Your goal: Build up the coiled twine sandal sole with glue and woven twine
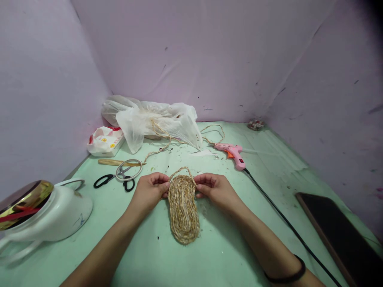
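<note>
Braided oval mat (183, 209) of straw cord lies flat on the green worktop (143, 255), pinched at its far end by both hands: left hand (151, 190) on its left edge, right hand (214, 188) on its right. Beyond lie scissors (115, 179), pink glue gun (233, 153), and plastic bag (155, 119).

Hidden and cut off around the woven oval mat (183, 207)

Fingertips of the left hand (151, 190) and right hand (213, 188) curl under at the mat's far end, so their grip there cannot be read; left of the mat the white pot (44, 215) runs off the picture's edge; right of it the dark slab (338, 231) is cropped; the small object (255, 124) far beyond is too small to tell.
</note>
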Motion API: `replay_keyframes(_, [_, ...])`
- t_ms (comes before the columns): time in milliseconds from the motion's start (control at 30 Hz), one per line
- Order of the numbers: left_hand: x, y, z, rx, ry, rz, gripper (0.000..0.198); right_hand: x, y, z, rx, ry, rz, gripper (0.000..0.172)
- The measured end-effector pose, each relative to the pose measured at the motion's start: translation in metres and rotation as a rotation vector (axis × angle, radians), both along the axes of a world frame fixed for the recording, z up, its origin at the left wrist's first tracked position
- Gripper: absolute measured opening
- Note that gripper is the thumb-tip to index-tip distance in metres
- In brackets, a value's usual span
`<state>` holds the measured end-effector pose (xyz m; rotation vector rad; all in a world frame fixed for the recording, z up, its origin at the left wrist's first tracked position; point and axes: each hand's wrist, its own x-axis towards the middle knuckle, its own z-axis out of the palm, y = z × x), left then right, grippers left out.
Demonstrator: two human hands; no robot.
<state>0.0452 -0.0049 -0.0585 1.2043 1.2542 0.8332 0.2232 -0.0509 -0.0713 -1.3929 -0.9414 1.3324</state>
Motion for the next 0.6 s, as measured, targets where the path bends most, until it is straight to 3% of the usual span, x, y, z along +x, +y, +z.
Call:
replay_keyframes(167, [-0.003,-0.001,0.002,0.069,0.075,-0.003,0.009,0.003,-0.001,-0.002,-0.006,-0.094,-0.014,0.014])
replay_keyframes(333, [-0.011,-0.007,0.023,0.368,0.256,0.097,0.003,0.0,-0.008,0.01,0.074,-0.192,-0.11,0.015])
replay_keyframes(467, [-0.011,-0.013,0.034,0.146,-0.093,-0.024,0.012,-0.01,-0.016,0.023,0.04,0.146,0.029,0.024])
replay_keyframes(600, [-0.006,-0.018,0.033,-0.067,-0.349,-0.103,0.016,-0.015,-0.021,0.026,-0.074,0.432,0.215,0.029])
